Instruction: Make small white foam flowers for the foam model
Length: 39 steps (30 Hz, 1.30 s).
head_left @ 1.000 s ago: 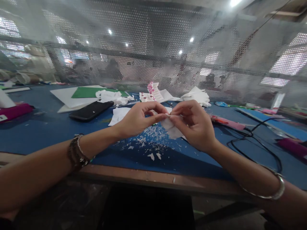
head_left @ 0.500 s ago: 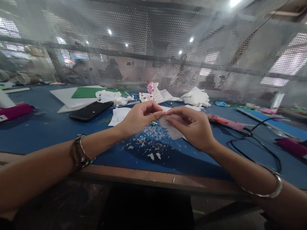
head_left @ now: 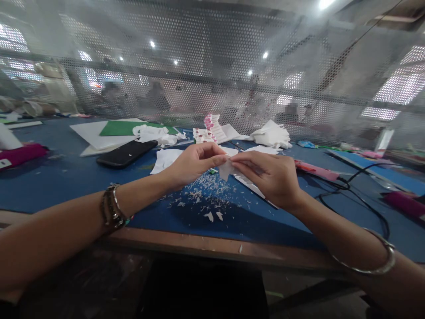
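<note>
Between my two hands hangs a small piece of thin white paper (head_left: 226, 169), pinched at its upper edge. My left hand (head_left: 195, 164) closes thumb and forefinger on it from the left. From the right, my right hand (head_left: 270, 175) pinches the same piece, its fingertips almost touching the left ones. Small white paper scraps (head_left: 212, 195) are scattered on the blue table (head_left: 149, 212) beneath. White paper sheets (head_left: 166, 160) lie beside and behind my hands, and part of one shows under the right hand.
A black phone (head_left: 126, 153) lies to the left, near a green sheet (head_left: 122, 128) and crumpled white paper (head_left: 156, 134). Behind stands a stack of white paper pieces (head_left: 271, 134). A pink tool (head_left: 317, 170) with a black cable (head_left: 365, 201) lies right. A perforated screen (head_left: 206, 57) closes the back.
My right hand has shifted slightly right and turned. The white paper hanging between the hands looks smaller and narrower now, and a sheet's edge beneath the right hand has come into sight.
</note>
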Motion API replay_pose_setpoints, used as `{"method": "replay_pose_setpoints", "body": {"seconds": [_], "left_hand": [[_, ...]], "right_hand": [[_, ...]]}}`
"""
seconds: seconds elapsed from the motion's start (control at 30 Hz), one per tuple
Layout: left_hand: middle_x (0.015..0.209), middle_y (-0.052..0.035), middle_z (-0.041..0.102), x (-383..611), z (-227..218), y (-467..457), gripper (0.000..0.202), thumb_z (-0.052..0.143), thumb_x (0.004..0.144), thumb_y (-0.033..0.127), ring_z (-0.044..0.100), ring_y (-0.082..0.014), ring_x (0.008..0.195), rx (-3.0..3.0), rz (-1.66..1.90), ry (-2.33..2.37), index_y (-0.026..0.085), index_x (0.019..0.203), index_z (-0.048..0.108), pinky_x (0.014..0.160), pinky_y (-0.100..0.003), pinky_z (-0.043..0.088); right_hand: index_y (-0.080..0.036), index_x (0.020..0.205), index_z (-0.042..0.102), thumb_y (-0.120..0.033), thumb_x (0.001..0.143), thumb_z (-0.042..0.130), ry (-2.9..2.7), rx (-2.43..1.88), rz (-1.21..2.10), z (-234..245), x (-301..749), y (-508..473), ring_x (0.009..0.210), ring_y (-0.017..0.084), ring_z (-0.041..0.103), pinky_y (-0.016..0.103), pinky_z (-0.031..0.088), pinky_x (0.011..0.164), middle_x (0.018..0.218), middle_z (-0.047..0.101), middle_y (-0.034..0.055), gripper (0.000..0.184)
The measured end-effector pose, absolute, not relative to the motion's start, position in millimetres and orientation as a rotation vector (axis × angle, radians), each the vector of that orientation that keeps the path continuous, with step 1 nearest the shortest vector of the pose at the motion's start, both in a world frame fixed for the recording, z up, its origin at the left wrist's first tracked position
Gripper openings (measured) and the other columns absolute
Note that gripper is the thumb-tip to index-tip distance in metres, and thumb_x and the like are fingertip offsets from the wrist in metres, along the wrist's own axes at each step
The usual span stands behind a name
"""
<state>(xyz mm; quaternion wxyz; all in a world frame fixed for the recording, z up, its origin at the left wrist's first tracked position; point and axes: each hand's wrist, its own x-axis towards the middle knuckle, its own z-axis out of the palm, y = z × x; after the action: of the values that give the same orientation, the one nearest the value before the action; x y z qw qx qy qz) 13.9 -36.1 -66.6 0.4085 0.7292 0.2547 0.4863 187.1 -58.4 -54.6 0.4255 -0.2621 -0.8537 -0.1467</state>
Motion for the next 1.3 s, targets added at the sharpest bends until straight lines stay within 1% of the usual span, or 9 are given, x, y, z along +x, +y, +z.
{"method": "replay_pose_setpoints", "body": {"seconds": [0.13, 0.23, 0.43, 0.57, 0.7, 0.83, 0.9, 1.1, 1.3], "left_hand": [[0.060, 0.0030, 0.053, 14.8, -66.1, -37.3, 0.010, 0.058, 0.071, 0.023, 0.048, -0.0063, 0.054, 1.852, 1.222, 0.636, 0.015, 0.067, 0.053, 0.052, -0.018, 0.038], [0.057, 0.0042, 0.050, 15.1, -65.5, -37.8, 0.009, 0.056, 0.072, 0.023, 0.046, -0.0063, 0.051, 1.881, 1.239, 0.652, 0.016, 0.068, 0.050, 0.049, -0.019, 0.037], [0.057, 0.0050, 0.045, 15.4, -65.8, -38.9, 0.006, 0.051, 0.075, 0.020, 0.041, -0.0057, 0.049, 1.994, 1.269, 0.680, 0.017, 0.072, 0.047, 0.045, -0.018, 0.033], [0.056, 0.0054, 0.042, 16.7, -65.4, -40.5, 0.008, 0.049, 0.075, 0.022, 0.039, -0.0058, 0.048, 1.982, 1.272, 0.656, 0.017, 0.071, 0.044, 0.044, -0.017, 0.031], [0.057, 0.0049, 0.043, 18.0, -67.1, -39.7, 0.009, 0.049, 0.075, 0.022, 0.039, -0.0062, 0.048, 1.963, 1.265, 0.660, 0.018, 0.070, 0.044, 0.045, -0.018, 0.032], [0.062, 0.0024, 0.047, 19.2, -69.2, -39.3, 0.008, 0.050, 0.075, 0.023, 0.042, -0.0074, 0.054, 1.973, 1.258, 0.664, 0.017, 0.070, 0.046, 0.050, -0.019, 0.035], [0.062, 0.0026, 0.047, 19.7, -69.1, -40.3, 0.009, 0.050, 0.074, 0.022, 0.042, -0.0073, 0.054, 1.947, 1.251, 0.665, 0.017, 0.069, 0.046, 0.050, -0.019, 0.034], [0.060, 0.0043, 0.046, 19.3, -67.2, -42.6, 0.008, 0.050, 0.075, 0.021, 0.041, -0.0061, 0.053, 1.884, 1.222, 0.667, 0.015, 0.070, 0.049, 0.051, -0.018, 0.034], [0.060, 0.0044, 0.048, 17.6, -67.7, -39.8, 0.008, 0.052, 0.075, 0.019, 0.043, -0.0052, 0.054, 1.806, 1.179, 0.629, 0.014, 0.068, 0.051, 0.052, -0.017, 0.034]], "right_hand": [[-0.019, 0.076, 0.060, -0.020, 0.075, 0.055, -2.067, -0.735, -0.249, -56.4, 185.6, -58.2, 0.056, 0.009, 0.056, 0.020, 0.042, 0.052, 0.067, 0.065, -0.0024, 0.006], [-0.018, 0.078, 0.059, -0.019, 0.076, 0.052, -2.046, -0.744, -0.120, -57.9, 185.1, -56.6, 0.056, 0.008, 0.054, 0.020, 0.040, 0.050, 0.068, 0.063, -0.0021, 0.007], [-0.018, 0.083, 0.055, -0.005, 0.076, 0.039, -2.137, -0.648, -0.180, -55.9, 186.6, -53.9, 0.070, 0.010, 0.053, 0.022, 0.040, 0.061, 0.077, 0.059, 0.0011, 0.022], [-0.018, 0.081, 0.052, -0.003, 0.075, 0.036, -2.178, -0.638, -0.188, -54.9, 187.1, -53.0, 0.067, 0.010, 0.051, 0.022, 0.039, 0.060, 0.075, 0.057, 0.0003, 0.023], [-0.020, 0.084, 0.055, -0.011, 0.079, 0.040, -2.181, -0.695, -0.191, -55.2, 187.9, -53.4, 0.052, 0.007, 0.048, 0.020, 0.037, 0.049, 0.069, 0.059, -0.0027, 0.017], [-0.020, 0.081, 0.059, -0.020, 0.075, 0.053, -2.176, -0.675, -0.190, -55.0, 185.9, -55.9, 0.063, 0.009, 0.058, 0.020, 0.042, 0.056, 0.074, 0.065, -0.0020, 0.008], [-0.020, 0.079, 0.060, -0.023, 0.073, 0.057, -2.146, -0.688, -0.198, -54.9, 184.4, -57.3, 0.064, 0.010, 0.059, 0.020, 0.042, 0.057, 0.073, 0.066, -0.0022, 0.007], [-0.018, 0.081, 0.062, -0.017, 0.073, 0.053, -2.118, -0.786, -0.219, -53.7, 184.9, -58.6, 0.063, 0.009, 0.060, 0.019, 0.044, 0.058, 0.073, 0.067, -0.0021, 0.012], [-0.016, 0.084, 0.063, -0.021, 0.073, 0.056, -2.188, -0.745, -0.153, -49.8, 188.8, -57.6, 0.071, 0.010, 0.061, 0.019, 0.045, 0.065, 0.079, 0.068, 0.0001, 0.013]]}}
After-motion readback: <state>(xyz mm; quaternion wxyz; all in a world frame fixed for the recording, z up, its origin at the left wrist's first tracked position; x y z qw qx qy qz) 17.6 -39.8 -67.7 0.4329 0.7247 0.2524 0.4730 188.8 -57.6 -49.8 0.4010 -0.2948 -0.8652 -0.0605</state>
